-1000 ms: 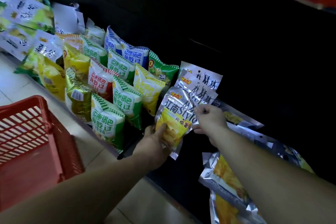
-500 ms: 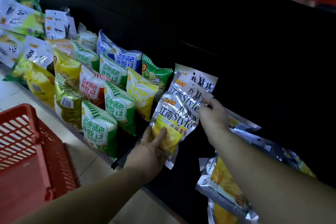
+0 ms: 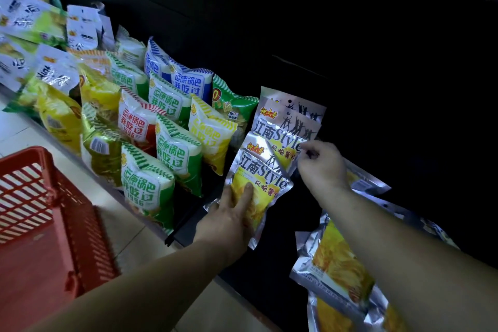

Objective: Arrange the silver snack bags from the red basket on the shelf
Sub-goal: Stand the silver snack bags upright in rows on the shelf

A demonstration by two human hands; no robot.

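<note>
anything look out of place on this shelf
Yes: several loose silver bags lie flat and overlapping at the right end of the shelf, unlike the upright silver row held by the left hand and right hand.

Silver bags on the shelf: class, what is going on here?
A person is standing silver bags in a row. The left hand holds the front bag by its lower end; the right hand pinches the second bag at its edge. To the right lie loose bags; the red basket sits at left.
</note>
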